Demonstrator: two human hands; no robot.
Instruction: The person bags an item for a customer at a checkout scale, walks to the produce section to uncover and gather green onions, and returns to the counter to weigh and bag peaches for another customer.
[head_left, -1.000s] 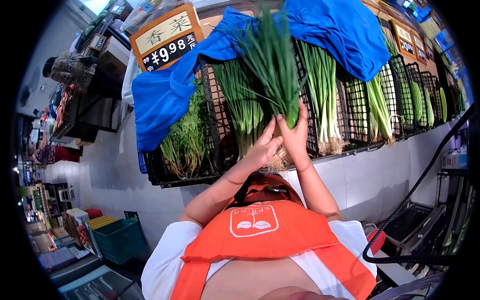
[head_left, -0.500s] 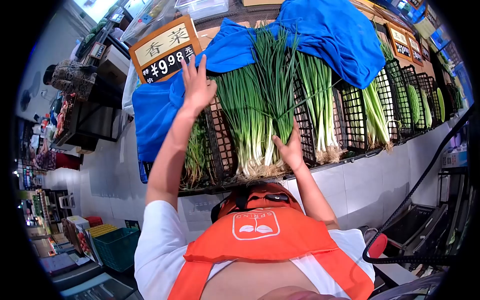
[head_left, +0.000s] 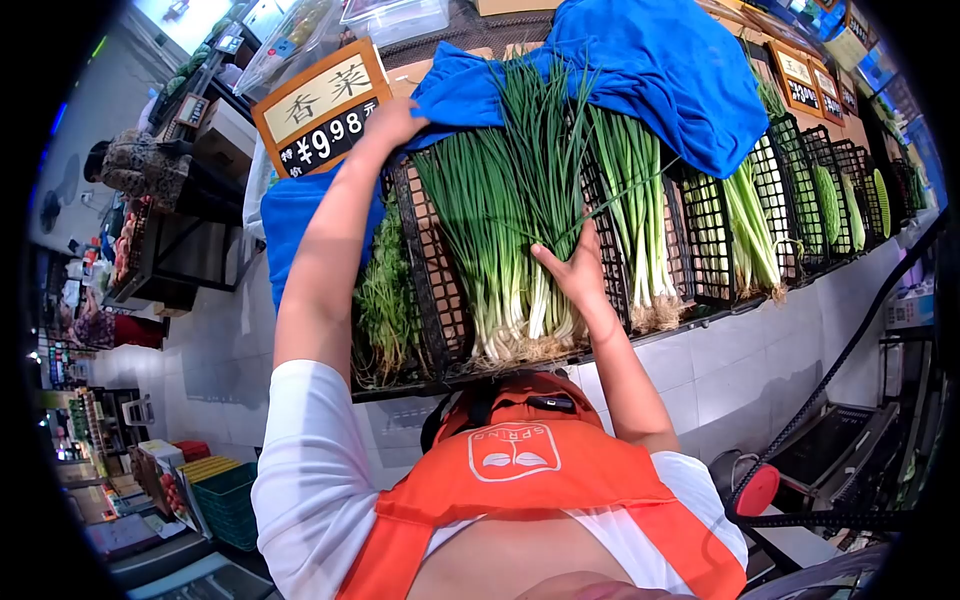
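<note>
Thin scallions (head_left: 470, 215) with white bases and hairy roots stand packed in a black crate. A darker bunch of scallions (head_left: 545, 130) lies over their right side. My right hand (head_left: 577, 270) rests on the lower stalks of that bunch, thumb and fingers apart. At the upper left, my left hand (head_left: 394, 122) is closed at the edge of a blue cloth (head_left: 455, 95), its fingertips partly hidden. Below my left forearm, leafy green herbs (head_left: 388, 305) show in the neighbouring crate, partly under the cloth.
A framed price sign (head_left: 320, 108) reading 9.98 stands behind my left hand. Thicker scallions (head_left: 640, 215), celery-like stalks (head_left: 750, 230) and bitter melon (head_left: 827, 205) fill crates to the right. A dark cable (head_left: 830, 375) hangs at right. Another person (head_left: 145, 170) is at far left.
My left hand has gone from spread fingers to closed at the cloth. The cloth has shifted, showing more herbs. My right hand has moved slightly up the stalks, its thumb and fingers spread.
</note>
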